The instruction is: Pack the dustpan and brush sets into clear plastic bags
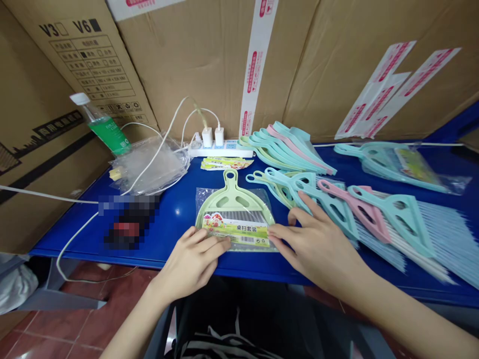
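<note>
A pale green dustpan [231,199] lies on the blue counter [175,219] straight in front of the person, inside a clear bag [201,196], its looped handle poking out past the bag's far edge. A printed label [243,230] with a red mushroom house and a barcode covers its near part, and grey bristles show just above the label.

The left hand [198,252] lies with bent fingers over the near left corner of the bag and label; its thumb is hidden, so I cannot tell whether it grips or only presses. The right hand [312,239] pinches the bag's right edge between thumb and a fingertip, while its other fingers are raised in front of the brushes (whether they touch any, I cannot tell).

Those brushes [368,212], in green, blue and pink, overlap in a row to the right, pale bristles pointing away from the handles. Behind them leans a nested stack of dustpans [286,149], mostly blue, and further right lies a bagged blue set [400,167]. Beyond the green dustpan sit loose labels [226,163] and a power strip [232,149]; to the left, a pile of clear plastic [149,164] lies beside a green-labelled bottle [108,130].
</note>
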A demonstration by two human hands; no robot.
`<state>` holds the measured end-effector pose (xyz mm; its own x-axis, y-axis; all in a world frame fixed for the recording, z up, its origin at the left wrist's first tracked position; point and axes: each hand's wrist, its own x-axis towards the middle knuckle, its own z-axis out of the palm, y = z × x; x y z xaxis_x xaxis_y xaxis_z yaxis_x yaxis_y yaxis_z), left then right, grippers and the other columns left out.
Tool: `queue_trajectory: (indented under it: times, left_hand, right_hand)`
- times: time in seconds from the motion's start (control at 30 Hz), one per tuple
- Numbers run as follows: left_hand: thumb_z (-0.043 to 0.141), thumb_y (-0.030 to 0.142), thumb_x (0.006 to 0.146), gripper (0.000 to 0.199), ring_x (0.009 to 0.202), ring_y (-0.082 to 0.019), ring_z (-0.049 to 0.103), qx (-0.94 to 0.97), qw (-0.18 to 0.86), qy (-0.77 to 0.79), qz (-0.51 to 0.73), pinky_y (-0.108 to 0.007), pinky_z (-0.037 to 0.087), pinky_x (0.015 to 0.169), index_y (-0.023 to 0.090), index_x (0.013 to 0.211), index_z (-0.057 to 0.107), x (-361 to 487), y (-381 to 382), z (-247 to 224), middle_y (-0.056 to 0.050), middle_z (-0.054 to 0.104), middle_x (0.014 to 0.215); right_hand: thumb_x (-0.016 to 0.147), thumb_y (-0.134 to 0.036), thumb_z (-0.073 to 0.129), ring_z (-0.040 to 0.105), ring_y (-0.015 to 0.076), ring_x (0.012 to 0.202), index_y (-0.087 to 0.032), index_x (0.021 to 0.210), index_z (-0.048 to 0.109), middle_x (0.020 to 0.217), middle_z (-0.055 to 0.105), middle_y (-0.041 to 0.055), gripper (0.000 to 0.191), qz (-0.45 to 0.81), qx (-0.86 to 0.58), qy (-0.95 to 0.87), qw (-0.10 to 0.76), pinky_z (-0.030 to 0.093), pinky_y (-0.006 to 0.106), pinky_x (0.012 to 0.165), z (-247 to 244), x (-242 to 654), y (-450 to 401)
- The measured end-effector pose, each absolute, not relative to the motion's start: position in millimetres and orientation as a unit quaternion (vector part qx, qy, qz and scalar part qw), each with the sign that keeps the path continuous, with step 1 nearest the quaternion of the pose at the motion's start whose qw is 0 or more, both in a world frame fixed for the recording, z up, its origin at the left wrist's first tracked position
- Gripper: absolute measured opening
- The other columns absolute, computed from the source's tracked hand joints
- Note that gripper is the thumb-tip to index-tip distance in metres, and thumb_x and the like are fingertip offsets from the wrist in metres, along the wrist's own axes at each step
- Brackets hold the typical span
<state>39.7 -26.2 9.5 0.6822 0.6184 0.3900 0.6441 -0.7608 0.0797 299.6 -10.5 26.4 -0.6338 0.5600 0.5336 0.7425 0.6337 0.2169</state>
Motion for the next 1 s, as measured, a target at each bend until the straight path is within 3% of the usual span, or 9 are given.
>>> queue_trajectory:
  times: [0.27,0.57,1.0]
  left_hand:
    - [0.045,0.008,0.091,0.031,0.085,-0.017,0.064,-0.917,0.028,-0.342,-0.205,-0.031,0.042,0.071,0.02,0.114,0.061,40,-25,8,-0.001,0.074,0.091]
    - [0.045,0.008,0.092,0.03,0.079,-0.016,0.063,-0.916,0.023,-0.341,-0.212,-0.031,0.044,0.071,0.02,0.112,0.062,41,-24,9,-0.001,0.075,0.092]
    - [0.046,0.008,0.092,0.028,0.078,-0.014,0.067,-0.916,0.008,-0.333,-0.225,-0.031,0.046,0.072,0.02,0.112,0.062,43,-22,8,0.0,0.076,0.094]
  right_hand:
    - [0.093,-0.017,0.053,0.052,0.0194,0.064,-0.026,0.074,0.071,0.049,0.057,-0.0033,0.028,-0.132,-0.283,-0.922,0.227,0.043,0.044,0.104,34,310,12]
    - [0.1,-0.019,0.044,0.055,0.0154,0.06,-0.022,0.078,0.068,0.064,0.069,-0.0004,0.033,-0.078,-0.281,-0.915,0.28,0.047,0.034,0.074,20,306,17]
    - [0.102,-0.025,0.044,0.058,0.0128,0.059,-0.021,0.08,0.059,0.065,0.063,-0.0022,0.027,0.032,-0.31,-0.901,0.303,0.041,0.029,0.066,11,307,20]
